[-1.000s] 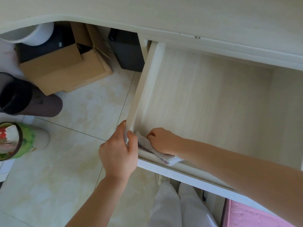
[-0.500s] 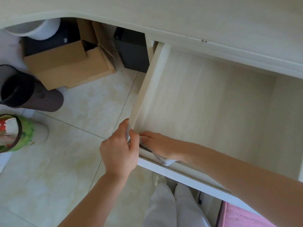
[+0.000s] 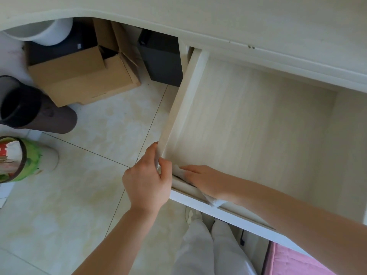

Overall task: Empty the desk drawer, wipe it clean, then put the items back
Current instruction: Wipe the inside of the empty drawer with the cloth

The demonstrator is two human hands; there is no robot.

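Change since a second ago: right hand (image 3: 204, 180) has gone from a curled fist on the white wiping cloth (image 3: 179, 171) to straight fingers laid flat over it, pushed further into the near left corner. Left hand unmoved.

Item 1. Pale wood-grain desk drawer (image 3: 258, 124), pulled open, nothing on its floor but the cloth and the hand on it.

Item 2. White wiping cloth, crumpled, in the drawer's near left corner; one end shows past the fingertips, the other trails over the front wall beneath the wrist.

Item 3. Right hand: fingers extended, pressing the cloth down.

Item 4. Left hand (image 3: 147, 182): fingers outside and thumb inside, gripping the drawer's front left corner.

Item 5. Under the desk, on cream floor tiles (image 3: 59, 215): brown cardboard box (image 3: 79, 76), flaps open; black rectangular box (image 3: 160, 60) beside it.
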